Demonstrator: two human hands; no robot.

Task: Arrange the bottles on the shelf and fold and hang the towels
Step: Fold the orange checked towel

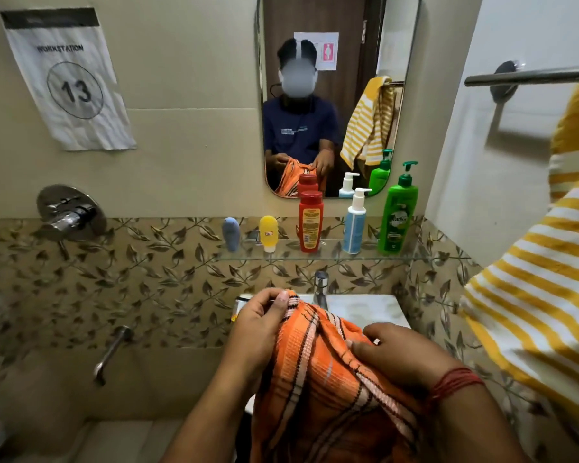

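Note:
An orange striped towel (318, 389) hangs bunched in front of me over the sink. My left hand (261, 315) pinches its top edge. My right hand (401, 355) grips a fold lower on the right. On the glass shelf (422, 257) stand a small blue tube (231, 233), a yellow tube (268, 232), a red bottle (310, 222), a white and blue pump bottle (355, 222) and a green pump bottle (398, 212). A yellow and white striped towel (542, 282) hangs from the bar (528, 76) at the right.
A white sink (371, 309) with a chrome tap (321, 289) lies under the shelf. A mirror (335, 38) hangs above it. A wall mixer (67, 212) and a spout (112, 352) are at the left. A paper sign numbered 13 (71, 81) is on the wall.

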